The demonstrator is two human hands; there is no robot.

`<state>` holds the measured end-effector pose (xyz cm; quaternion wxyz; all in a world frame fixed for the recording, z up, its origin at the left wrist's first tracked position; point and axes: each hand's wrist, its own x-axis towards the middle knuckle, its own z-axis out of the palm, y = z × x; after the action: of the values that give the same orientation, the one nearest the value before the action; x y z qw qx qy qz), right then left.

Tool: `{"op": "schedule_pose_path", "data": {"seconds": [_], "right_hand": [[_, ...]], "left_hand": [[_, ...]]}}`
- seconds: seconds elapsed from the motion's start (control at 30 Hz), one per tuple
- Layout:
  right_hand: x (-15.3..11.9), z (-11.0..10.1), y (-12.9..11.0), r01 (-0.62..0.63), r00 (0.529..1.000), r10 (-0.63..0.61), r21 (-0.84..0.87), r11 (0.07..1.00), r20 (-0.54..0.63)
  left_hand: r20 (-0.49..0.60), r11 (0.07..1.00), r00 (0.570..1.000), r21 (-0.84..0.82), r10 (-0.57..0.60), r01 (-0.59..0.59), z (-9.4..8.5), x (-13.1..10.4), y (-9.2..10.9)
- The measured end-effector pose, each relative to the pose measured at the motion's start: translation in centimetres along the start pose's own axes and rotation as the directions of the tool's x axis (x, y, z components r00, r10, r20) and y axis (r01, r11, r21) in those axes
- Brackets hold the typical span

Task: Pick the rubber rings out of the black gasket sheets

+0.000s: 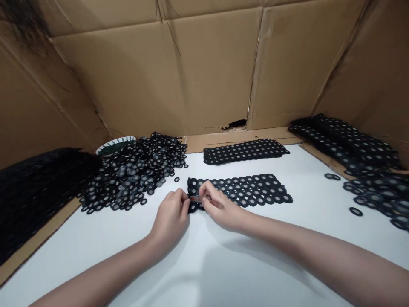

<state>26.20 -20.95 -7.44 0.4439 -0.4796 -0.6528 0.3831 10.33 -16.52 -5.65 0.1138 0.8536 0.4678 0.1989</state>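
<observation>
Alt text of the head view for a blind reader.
The left hand pinches the left end of a black ringed strip on a white table; the right hand holds a small reddish item there. A second strip lies behind.

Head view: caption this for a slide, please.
Left hand and right hand at a black ringed strip's end.

Soft, fairly even light brightens the white tabletop (134,264), though no lamp shows in the frame. Broad, soft-edged shadows spread at lower center and lower right, beneath the right forearm (287,238). The cardboard walls (207,72) dim toward the upper corners. Detail sinks into black in the dark stack (38,192) at left, the strands (25,21) at upper left look blurred, and wide-angle stretching marks the edges.
</observation>
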Motion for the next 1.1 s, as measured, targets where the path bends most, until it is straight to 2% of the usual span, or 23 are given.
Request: {"op": "schedule_pose_path", "data": {"seconds": [0.17, 0.3, 0.47, 0.6, 0.73, 0.83, 0.93, 1.1], "right_hand": [[0.6, -0.4, 0.1, -0.105, 0.994, 0.095, 0.357, 0.928, 0.045], [0.8, -0.9, 0.2, -0.127, 0.988, 0.151, 0.462, 0.878, -0.014], [1.1, -1.6, 1.0, -0.168, 0.975, 0.222, 0.559, 0.812, -0.03], [0.8, -2.0, 1.2, -0.174, 0.976, 0.218, 0.525, 0.833, -0.024], [0.5, -1.8, 0.7, -0.152, 0.988, 0.145, 0.478, 0.865, 0.052], [0.4, -1.6, 0.3, -0.161, 0.987, 0.134, 0.448, 0.88, 0.092], [0.5, -1.5, 0.3, -0.171, 0.985, 0.15, 0.435, 0.884, 0.082], [0.7, -1.6, 0.7, -0.143, 0.99, 0.128, 0.431, 0.891, 0.064]], "left_hand": [[0.026, 0.995, 0.997, -0.063, -0.07, 0.071, -0.3, 0.5, -0.9], [0.052, 0.981, 0.992, -0.151, -0.117, 0.123, -0.6, 0.4, -1.0], [0.055, 0.966, 0.988, -0.207, -0.148, 0.156, -0.5, 0.5, -1.3], [0.115, 0.937, 0.982, -0.3, -0.152, 0.181, -0.3, 0.9, -1.9], [0.155, 0.903, 0.977, -0.382, -0.148, 0.197, -0.3, 1.0, -2.2], [0.168, 0.899, 0.979, -0.403, -0.112, 0.172, -0.2, 0.8, -2.4], [0.191, 0.879, 0.975, -0.437, -0.116, 0.19, -0.2, 0.5, -2.6], [0.219, 0.811, 0.958, -0.516, -0.186, 0.275, -0.4, 0.5, -2.2]]}}
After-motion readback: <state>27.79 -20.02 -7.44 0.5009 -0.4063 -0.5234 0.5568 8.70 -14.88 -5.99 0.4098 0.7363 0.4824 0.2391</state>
